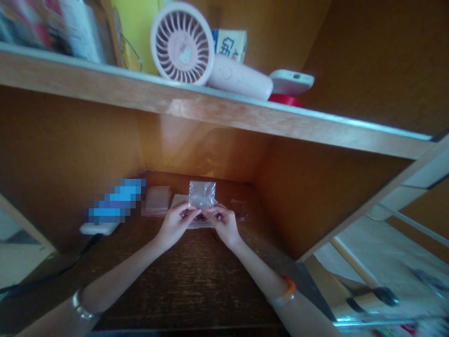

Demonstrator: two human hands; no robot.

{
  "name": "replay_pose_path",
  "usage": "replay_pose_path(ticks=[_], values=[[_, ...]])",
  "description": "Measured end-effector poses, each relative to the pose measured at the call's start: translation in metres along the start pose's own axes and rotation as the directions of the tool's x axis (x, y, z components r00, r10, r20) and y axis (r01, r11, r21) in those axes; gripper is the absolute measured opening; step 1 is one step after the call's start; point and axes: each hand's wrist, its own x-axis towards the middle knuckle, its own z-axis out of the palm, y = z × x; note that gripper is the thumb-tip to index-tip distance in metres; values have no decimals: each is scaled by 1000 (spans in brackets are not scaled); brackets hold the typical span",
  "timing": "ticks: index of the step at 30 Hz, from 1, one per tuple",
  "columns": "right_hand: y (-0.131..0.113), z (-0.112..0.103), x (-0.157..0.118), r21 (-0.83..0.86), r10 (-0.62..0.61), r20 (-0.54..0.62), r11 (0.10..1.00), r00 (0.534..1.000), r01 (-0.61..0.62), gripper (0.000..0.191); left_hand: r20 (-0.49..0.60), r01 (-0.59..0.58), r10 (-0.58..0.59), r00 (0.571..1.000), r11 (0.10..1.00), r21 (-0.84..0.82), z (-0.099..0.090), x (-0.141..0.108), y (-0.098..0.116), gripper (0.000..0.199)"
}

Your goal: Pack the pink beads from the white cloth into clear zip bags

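Observation:
A small clear plastic bag (202, 193) stands up between my two hands, over the dark wooden desk. My left hand (178, 222) pinches its lower left edge between thumb and fingers. On the other side my right hand (224, 225) pinches the lower right edge, and the two thumbs nearly meet. Behind and under the hands lies a white sheet (178, 200) with small dark bits on it, mostly covered by my fingers. To the left is a stack of clear bags (157, 200). Another clear bag (240, 210) with tiny reddish bits lies to the right.
A blurred-out phone-like screen (117, 201) leans at the left on a white block (100, 228) with a black cable (77, 260). Overhead, a shelf (217, 110) holds a pink handheld fan (182, 44), a white phone (292, 80) and a small box (231, 44). Wooden walls close both sides.

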Motion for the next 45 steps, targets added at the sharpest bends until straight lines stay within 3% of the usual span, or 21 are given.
replay_pose_path(ticks=[12, 21, 27, 33, 37, 40, 45], values=[[4, 0, 0, 56, 7, -11, 998, 1000, -7, 12, 8, 43, -43, 999, 998, -54, -1, 1, 3, 17], [4, 6, 0, 11, 37, -18, 999, 999, -37, 21, -67, 92, -99, 993, 990, -102, -2, 3, 0, 17], [9, 4, 5, 39, 26, -109, 999, 994, -22, 18, -123, 22, -24, 992, 1000, -13, -6, 6, -2, 19], [17, 9, 12, 74, 131, -127, 990, 983, -123, 21, -192, 24, -14, 981, 998, 52, -12, 10, -4, 20], [17, 26, 24, 127, 143, -77, 983, 987, -133, 19, -304, 19, 1, 953, 998, 61, -14, 13, -13, 17], [15, 47, 37, 141, 185, -127, 976, 974, -167, 20, -443, -9, 55, 895, 994, 105, -20, 18, -19, 15], [9, 89, 53, 131, 287, -112, 953, 951, -272, 15, -588, 141, 69, 806, 943, 303, -40, 26, -24, 21]])
